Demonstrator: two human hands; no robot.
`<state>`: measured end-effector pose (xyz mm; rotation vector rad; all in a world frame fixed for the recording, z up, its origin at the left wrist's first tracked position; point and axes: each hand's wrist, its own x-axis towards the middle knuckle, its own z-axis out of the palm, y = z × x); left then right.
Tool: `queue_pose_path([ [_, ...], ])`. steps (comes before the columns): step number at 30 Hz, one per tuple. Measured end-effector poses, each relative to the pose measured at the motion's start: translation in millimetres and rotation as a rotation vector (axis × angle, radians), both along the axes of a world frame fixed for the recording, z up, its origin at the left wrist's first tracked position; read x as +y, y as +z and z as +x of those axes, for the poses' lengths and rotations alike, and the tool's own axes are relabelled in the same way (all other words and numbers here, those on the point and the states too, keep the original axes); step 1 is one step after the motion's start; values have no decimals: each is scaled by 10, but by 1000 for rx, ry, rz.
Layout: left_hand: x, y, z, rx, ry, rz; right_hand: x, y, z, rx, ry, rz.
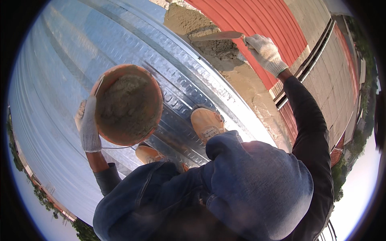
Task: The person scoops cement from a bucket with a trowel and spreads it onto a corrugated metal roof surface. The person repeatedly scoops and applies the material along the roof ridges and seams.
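Note:
My left hand [88,124], in a white knit glove, grips the left rim of an orange bucket [159,94]. Wet grey mortar [128,102] fills much of it, and its thin wire handle hangs at the near side. At the upper right my gloved right hand [265,52] is closed round the grip of a trowel [219,36]. The trowel's blade points left, over a band of fresh mortar [213,50] that runs between the shiny metal sheet and the red roofing. Whether the blade touches the mortar I cannot tell.
I crouch on a ribbed metal roof sheet [72,72], tan shoes [206,122] planted near its right edge. Red corrugated roofing [257,24] lies beyond the mortar band. Farther right are grey roof panels [335,76] and a pale pipe [317,60].

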<state>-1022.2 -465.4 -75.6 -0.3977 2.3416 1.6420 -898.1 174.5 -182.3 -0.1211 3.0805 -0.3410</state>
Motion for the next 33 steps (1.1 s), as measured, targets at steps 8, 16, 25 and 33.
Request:
queue_pose_path([
  [8,64,41,129,19,17,-56,342,-203,-533,-20,281,110],
  [16,-19,-35,47,25,26,-1,660,-142,245,-190,152,114],
  [25,96,43,65,-37,45,-58,647,9,894,-104,-4,8],
  [33,-210,-86,26,12,23,-19,-190,220,1230,-473,-907,-835],
])
